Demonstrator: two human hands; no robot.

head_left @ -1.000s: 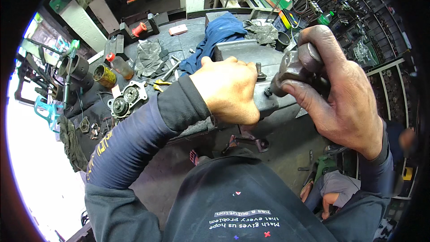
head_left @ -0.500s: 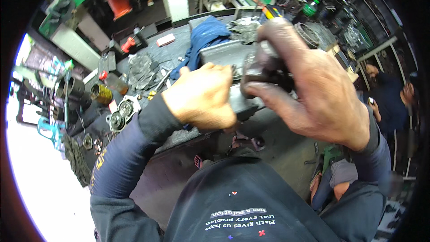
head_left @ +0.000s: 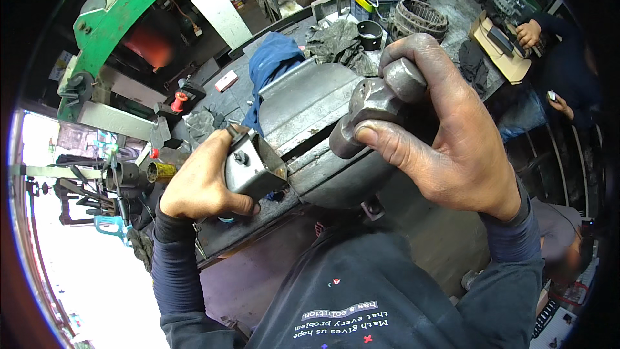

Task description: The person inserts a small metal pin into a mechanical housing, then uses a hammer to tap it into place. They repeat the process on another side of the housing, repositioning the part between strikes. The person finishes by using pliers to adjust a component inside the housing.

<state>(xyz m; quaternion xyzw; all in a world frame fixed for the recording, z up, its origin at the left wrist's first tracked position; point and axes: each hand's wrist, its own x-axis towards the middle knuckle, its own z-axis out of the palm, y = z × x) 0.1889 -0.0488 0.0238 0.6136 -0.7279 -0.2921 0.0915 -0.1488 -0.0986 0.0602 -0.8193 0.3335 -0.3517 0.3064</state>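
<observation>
A grey, open-ended metal bracket (head_left: 248,179) with a projecting stud was held tilted above the bench's (head_left: 234,68) near edge; a dark steel hammer head (head_left: 378,103) was held obliquely rightward.

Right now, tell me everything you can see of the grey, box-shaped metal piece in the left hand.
The grey, box-shaped metal piece looks like scuffed steel, with flat sides and worn, brownish marks near its right end. A short, dark, bolt-like stud sticks out of one face. It sits tilted, with the left hand gripping it from the left, thumb along its lower side. It is beside the left end of a large, dark grey metal block; whether they touch is unclear.
</observation>
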